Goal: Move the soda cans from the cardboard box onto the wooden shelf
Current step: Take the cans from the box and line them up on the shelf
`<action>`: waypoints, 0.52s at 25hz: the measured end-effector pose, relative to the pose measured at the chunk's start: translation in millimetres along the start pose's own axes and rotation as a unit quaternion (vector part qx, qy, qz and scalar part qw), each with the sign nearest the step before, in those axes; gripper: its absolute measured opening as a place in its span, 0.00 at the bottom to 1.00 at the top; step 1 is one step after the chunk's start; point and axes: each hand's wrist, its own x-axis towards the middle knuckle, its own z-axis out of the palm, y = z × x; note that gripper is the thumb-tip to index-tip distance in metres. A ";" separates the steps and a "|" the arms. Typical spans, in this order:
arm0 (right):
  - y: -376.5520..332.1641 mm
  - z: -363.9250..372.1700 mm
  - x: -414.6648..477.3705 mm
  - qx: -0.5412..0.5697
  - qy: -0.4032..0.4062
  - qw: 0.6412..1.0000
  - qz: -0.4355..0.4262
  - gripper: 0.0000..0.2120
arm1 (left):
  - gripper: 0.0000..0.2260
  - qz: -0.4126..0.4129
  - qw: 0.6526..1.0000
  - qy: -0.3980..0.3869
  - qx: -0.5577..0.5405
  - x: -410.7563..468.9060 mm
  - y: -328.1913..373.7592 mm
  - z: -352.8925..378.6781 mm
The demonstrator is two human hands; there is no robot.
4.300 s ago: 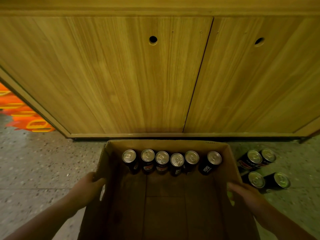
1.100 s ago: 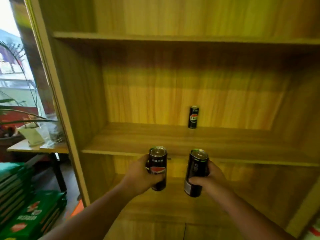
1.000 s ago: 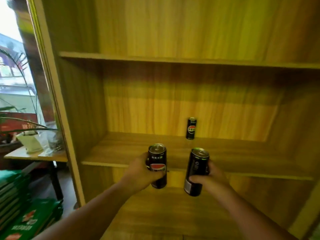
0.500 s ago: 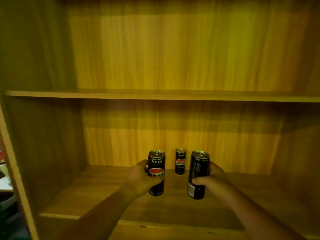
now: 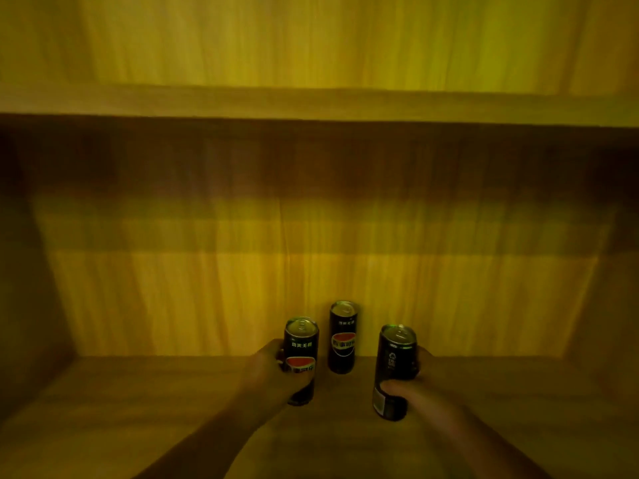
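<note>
A wooden shelf [image 5: 138, 402] filled nearly the whole view, seen from close in and dimly lit in yellow-brown light. Its back panel [image 5: 311, 271] showed vertical grain, and an upper shelf board [image 5: 311, 105] ran across the top of the compartment, throwing a dark shadow band beneath it.

Two bare forearms reached in from the bottom edge. The left hand [image 5: 266, 375] was wrapped around a black soda can [image 5: 301, 357] with a red emblem and pale lettering, its grip closed tight about the can's lower half. The can was upright; whether its base touched the shelf could not be told.

The right hand [image 5: 411, 385] was closed in the same way around a second black can [image 5: 394, 368], fingers [image 5: 390, 387] curled across the front near its lower part. This can was upright too, tilted slightly, and sat nearest the camera.

Between the two held cans, further back and close to the back panel, a third black can [image 5: 343, 335] stood upright on the shelf, free of both hands. All three silver tops faced up.
</note>
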 end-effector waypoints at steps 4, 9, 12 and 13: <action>19.8 6.1 47.9 -0.007 0.027 1.000 -0.008 0.29 | 0.24 0.002 1.000 -0.011 -0.019 40.5 -22.2 18.7; 37.5 14.6 91.1 -0.011 0.060 0.998 -0.010 0.30 | 0.24 0.026 0.998 0.008 -0.056 66.8 -29.3 42.8; 37.8 18.8 102.3 -0.012 0.055 0.998 -0.013 0.30 | 0.25 0.027 0.997 0.019 -0.064 73.7 -31.3 46.6; 37.3 20.3 104.6 -0.014 0.052 0.998 -0.016 0.30 | 0.25 0.027 0.997 0.024 -0.063 75.1 -31.8 46.6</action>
